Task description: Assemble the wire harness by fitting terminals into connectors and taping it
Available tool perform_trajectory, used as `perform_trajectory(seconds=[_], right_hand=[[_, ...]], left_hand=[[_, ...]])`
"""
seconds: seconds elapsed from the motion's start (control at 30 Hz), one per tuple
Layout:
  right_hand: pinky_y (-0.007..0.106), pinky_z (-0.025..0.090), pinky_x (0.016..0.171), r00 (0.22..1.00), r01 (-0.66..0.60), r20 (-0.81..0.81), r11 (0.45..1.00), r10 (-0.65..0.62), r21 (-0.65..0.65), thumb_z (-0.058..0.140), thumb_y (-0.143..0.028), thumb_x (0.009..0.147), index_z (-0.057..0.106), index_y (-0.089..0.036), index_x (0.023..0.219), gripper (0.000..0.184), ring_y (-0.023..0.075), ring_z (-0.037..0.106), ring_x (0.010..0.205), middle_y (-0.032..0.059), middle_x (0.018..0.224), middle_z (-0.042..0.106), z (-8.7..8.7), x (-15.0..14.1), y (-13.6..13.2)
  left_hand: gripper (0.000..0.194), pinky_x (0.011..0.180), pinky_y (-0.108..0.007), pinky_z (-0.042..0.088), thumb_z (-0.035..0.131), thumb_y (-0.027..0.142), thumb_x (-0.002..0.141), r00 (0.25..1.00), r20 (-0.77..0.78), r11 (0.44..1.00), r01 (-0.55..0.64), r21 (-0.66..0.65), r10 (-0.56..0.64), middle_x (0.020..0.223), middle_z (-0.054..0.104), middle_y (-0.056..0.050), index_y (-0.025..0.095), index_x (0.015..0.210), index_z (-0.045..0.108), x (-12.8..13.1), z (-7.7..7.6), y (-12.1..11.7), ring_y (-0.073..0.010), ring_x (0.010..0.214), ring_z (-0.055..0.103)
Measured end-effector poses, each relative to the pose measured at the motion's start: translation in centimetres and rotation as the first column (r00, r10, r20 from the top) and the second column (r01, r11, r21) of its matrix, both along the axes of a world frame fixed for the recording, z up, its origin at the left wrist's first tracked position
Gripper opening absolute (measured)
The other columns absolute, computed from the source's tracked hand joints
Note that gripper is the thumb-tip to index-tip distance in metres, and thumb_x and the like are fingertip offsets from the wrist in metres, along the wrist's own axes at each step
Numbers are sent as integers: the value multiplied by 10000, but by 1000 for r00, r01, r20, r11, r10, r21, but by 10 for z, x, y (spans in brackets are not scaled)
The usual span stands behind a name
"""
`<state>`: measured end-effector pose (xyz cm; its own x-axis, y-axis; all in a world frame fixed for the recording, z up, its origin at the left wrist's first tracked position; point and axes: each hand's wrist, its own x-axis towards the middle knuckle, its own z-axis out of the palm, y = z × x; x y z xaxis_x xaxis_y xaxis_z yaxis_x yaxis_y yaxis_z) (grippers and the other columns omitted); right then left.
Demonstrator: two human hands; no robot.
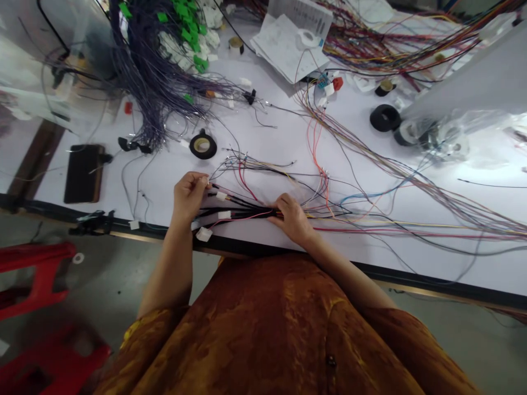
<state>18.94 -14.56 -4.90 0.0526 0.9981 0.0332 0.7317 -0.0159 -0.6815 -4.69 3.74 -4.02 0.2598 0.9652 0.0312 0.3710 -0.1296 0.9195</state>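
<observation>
Near the table's front edge lies a wire harness [251,210], partly wrapped in black tape, with several white connectors [224,215] on its left-hand branches. My right hand [293,220] is closed around the harness where the branches come together. To the left, my left hand [189,192] pinches the end of a thin wire [214,186] of the same harness; the tip between the fingers is mostly hidden. Loose wires with bare metal terminals [242,158] lie just beyond both hands. A roll of black tape [203,145] rests behind my left hand.
A big bundle of purple wires [148,82] with green connectors [187,22] lies back left. A phone [83,173] is at the left edge. Long coloured wires [395,164] stretch right. Papers [288,49] and more tape rolls [385,117] sit behind. Red stools [45,274] stand below left.
</observation>
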Motion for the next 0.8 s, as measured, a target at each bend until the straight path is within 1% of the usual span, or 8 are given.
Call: perform_trajectory(seconds=[0.13,0.3,0.4,0.5,0.6,0.67,0.73,0.8], right_hand=[[427,484,857,999,5,49,1000,-5,7,605,-329,934,643,-175,939,159,258,583,947,110,991,617,-3,-3,2],[443,480,859,997,-8,74,999,5,44,567,-319,952,642,-173,927,166,268,588,940,116,977,637,-7,-3,1],[443,483,856,995,-10,102,998,5,55,558,-307,952,648,-158,958,174,274,587,944,124,988,632,-8,-4,-1],[442,477,894,992,-28,123,998,20,65,579,-293,939,641,-168,1119,228,277,577,1008,127,1081,618,-5,-4,-3],[441,466,923,985,-81,157,995,71,56,585,-274,931,616,-199,1255,334,273,564,1055,125,1159,586,-1,-4,-3],[441,464,917,979,-95,186,995,87,35,587,-272,926,636,-193,1251,338,272,562,1036,128,1152,575,1,-5,-3],[441,461,920,977,-90,194,996,84,26,593,-280,921,654,-189,1236,333,269,557,1021,127,1139,571,1,-6,-2],[437,456,930,979,-89,186,996,81,31,590,-292,924,659,-198,1238,335,264,552,1022,122,1129,569,0,-6,-1]], left_hand=[[105,664,-266,521,603,289,860,998,56,999,-6,-31,8,663,681,-6,195,882,646,-1,-4,-1,-138,644,662],[127,476,-195,416,588,286,846,997,47,989,-49,-143,56,671,659,3,171,897,607,1,-4,0,-115,529,632],[160,516,-204,432,580,300,856,1000,0,998,6,-61,-6,721,686,-20,163,930,620,1,0,2,-128,605,651],[157,689,-242,494,564,298,880,989,-81,988,130,79,-124,798,723,-46,172,945,632,1,4,2,-152,767,678],[179,703,-250,484,527,317,906,967,-168,969,214,120,-193,822,726,-37,186,997,608,0,7,2,-148,747,669],[194,660,-250,463,510,333,916,945,-258,963,240,123,-203,798,716,-23,194,1022,595,-2,7,4,-141,646,638],[201,637,-264,442,529,349,907,903,-390,963,243,113,-182,698,684,-4,199,1019,601,-6,8,5,-158,567,603],[230,655,-288,437,574,368,882,847,-517,967,218,134,-120,623,651,-5,197,1029,620,-10,11,4,-200,584,610]])
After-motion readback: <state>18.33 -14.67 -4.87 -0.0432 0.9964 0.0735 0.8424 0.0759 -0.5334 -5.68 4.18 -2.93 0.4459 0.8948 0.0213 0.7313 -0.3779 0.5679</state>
